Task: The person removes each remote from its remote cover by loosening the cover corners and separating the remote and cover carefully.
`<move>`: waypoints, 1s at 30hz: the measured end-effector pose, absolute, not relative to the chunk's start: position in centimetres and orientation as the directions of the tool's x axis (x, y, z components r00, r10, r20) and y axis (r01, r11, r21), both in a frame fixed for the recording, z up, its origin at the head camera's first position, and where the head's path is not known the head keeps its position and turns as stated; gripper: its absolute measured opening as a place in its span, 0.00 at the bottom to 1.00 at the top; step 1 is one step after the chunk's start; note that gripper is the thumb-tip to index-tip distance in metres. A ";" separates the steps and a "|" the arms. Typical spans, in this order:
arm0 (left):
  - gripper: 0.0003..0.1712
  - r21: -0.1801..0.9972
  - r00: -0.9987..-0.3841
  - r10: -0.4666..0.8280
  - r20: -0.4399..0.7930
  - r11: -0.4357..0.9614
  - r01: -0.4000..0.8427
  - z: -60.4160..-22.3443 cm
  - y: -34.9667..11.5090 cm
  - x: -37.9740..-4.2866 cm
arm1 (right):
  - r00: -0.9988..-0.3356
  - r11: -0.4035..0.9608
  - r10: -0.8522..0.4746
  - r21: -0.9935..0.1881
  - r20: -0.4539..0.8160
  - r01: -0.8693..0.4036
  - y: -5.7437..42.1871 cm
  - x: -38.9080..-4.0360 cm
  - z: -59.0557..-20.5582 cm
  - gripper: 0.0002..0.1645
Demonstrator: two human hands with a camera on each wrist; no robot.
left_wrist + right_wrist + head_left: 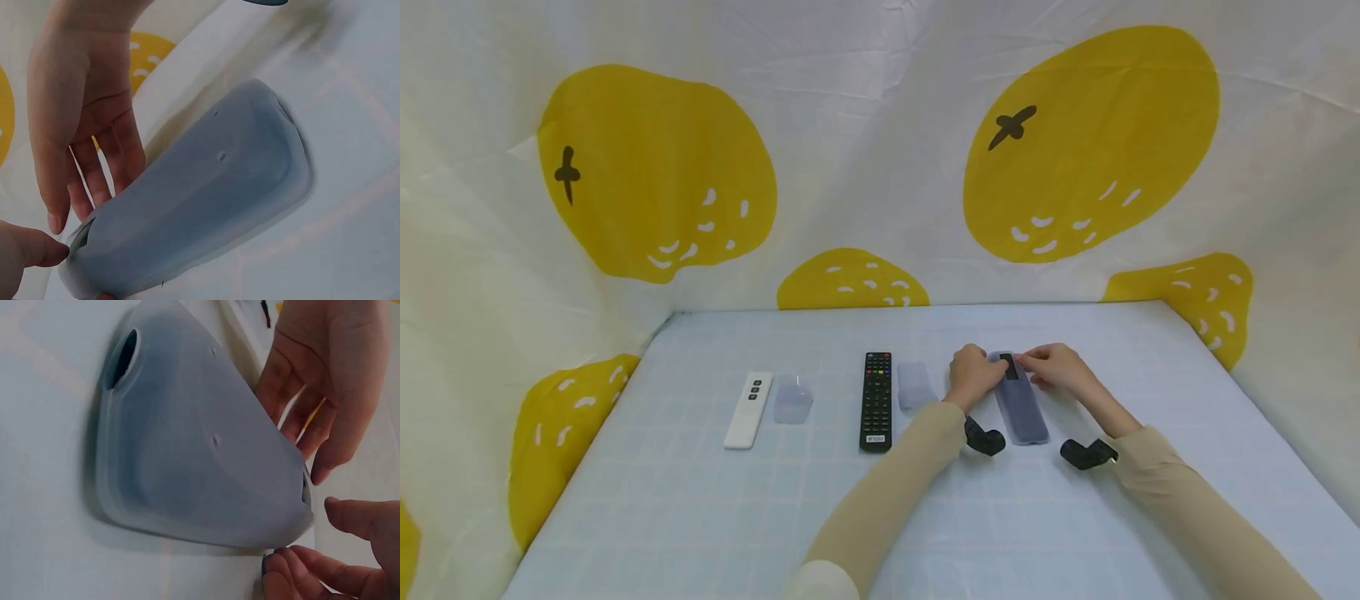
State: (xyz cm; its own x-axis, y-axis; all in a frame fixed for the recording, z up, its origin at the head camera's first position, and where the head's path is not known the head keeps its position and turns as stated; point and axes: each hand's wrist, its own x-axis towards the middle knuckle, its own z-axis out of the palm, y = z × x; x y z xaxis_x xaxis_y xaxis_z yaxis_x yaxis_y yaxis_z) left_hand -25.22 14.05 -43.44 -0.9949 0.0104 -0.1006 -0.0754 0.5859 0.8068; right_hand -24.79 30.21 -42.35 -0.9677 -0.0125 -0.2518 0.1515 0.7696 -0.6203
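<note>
A blue-grey translucent cover (1024, 413) with a dark patch at its far end lies right of the table's middle, seemingly around a remote control. At that far end my left hand (976, 372) pinches the cover; its thumb (44, 249) touches the rim of an opening. My right hand (1060, 368) holds the other side of the same end. Its curled fingertips (278, 565) meet the cover's edge, its thumb slightly apart from the surface. Both wrist views show the blue-grey cover (187, 181) large, with two small marks on its face.
Left of the hands lie a black remote control (876, 404) and a small clear cover (914, 385). Farther left sit a white remote control (748, 411) and another clear cover (793, 402). A curtain (865, 167) with yellow fruit shapes stands behind the pale checked table (700, 517).
</note>
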 end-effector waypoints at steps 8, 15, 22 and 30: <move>0.19 0.770 -0.994 -0.014 -0.107 0.631 -0.092 -43.9 14.4 -25.8 | -0.975 0.785 -0.006 -0.605 -0.220 0.131 29.7 -25.5 -42.6 0.33; 0.17 0.774 -0.987 -0.064 -0.148 0.614 -0.156 -43.9 14.3 -25.9 | -0.969 0.741 0.015 -0.649 -0.245 0.175 29.8 -25.8 -43.1 0.33; 0.15 0.806 -0.988 -0.093 -0.125 0.571 -0.156 -43.5 14.6 -25.6 | -0.972 0.704 0.063 -0.680 -0.226 0.204 29.8 -25.5 -43.1 0.33; 0.14 0.871 -0.990 -0.117 -0.080 0.475 -0.127 -43.6 15.0 -25.6 | -0.987 0.707 0.091 -0.689 -0.133 0.158 29.7 -24.8 -42.5 0.32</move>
State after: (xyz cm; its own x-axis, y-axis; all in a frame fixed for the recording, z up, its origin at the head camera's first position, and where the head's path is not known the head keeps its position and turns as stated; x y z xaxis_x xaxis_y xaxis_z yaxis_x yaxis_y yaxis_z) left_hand -25.59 14.98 -43.64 -0.9899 -0.1171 -0.0799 -0.1265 0.4754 0.8706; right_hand -24.82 29.72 -42.53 -0.9870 0.0910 -0.1327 0.1579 0.7072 -0.6891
